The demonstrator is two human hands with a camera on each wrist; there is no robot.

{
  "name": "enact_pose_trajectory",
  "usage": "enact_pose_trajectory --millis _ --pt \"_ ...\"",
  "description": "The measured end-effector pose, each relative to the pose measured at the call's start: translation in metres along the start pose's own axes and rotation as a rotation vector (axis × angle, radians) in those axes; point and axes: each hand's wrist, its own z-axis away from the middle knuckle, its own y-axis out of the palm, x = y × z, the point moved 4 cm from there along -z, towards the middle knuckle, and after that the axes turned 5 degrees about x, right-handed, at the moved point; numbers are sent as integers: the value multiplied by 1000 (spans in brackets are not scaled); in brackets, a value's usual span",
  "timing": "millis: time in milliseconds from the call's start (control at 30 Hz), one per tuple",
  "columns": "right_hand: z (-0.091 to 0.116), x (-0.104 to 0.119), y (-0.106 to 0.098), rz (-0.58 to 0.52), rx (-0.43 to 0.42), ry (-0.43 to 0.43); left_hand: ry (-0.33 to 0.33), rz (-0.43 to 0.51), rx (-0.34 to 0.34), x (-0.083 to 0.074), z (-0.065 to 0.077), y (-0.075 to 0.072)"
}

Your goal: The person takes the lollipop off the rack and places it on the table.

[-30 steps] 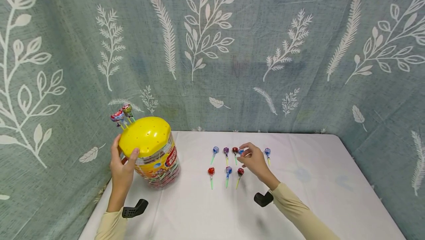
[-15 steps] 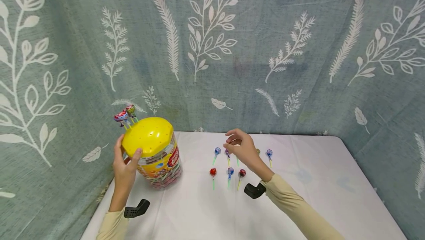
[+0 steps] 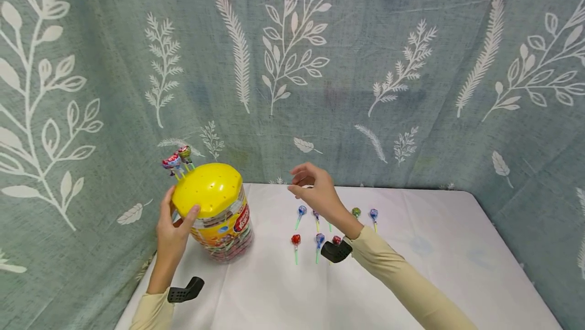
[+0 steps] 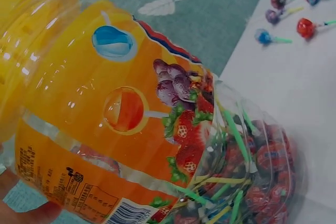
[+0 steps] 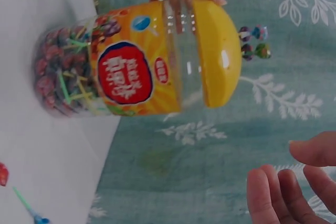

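Observation:
On the left of the table stands a clear plastic lollipop jar [image 3: 224, 226] with a yellow-orange label and wrapped lollipops inside. My left hand [image 3: 173, 233] grips it at the top, thumb on the edge of its yellow domed lid [image 3: 210, 185]. Several lollipops [image 3: 172, 161] stick up from the lid's far left side; in the right wrist view their wrapped heads [image 5: 258, 32] show beyond the lid. My right hand [image 3: 315, 188] hovers right of the jar, fingers loosely bent. In the right wrist view its thumb [image 5: 315, 149] is apart from the fingers, nothing between them.
Lollipops lie in two rows mid-table, including a red one [image 3: 296, 239], a green one [image 3: 356, 212] and a blue one [image 3: 374, 213]. My right forearm partly covers them. A leaf-patterned curtain [image 3: 292, 66] hangs behind the white tablecloth [image 3: 434, 269].
My right hand has moved left and up from the back row of lollipops towards the jar. The green lollipop shows again. My left hand keeps its grip; the view shifts slightly.

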Motion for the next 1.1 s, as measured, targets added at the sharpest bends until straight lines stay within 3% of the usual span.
enact_pose_trajectory --millis 267,500,633,1100 --pt "-18 23 9 -12 9 -70 -8 -44 48 -6 -3 -2" --pt "-46 10 22 -8 0 -131 -17 -44 59 -8 -9 2" --pt "-58 15 30 15 13 -152 -21 -18 65 -10 -11 4" --pt "-106 29 88 96 151 -165 -65 40 78 -3 -4 1"
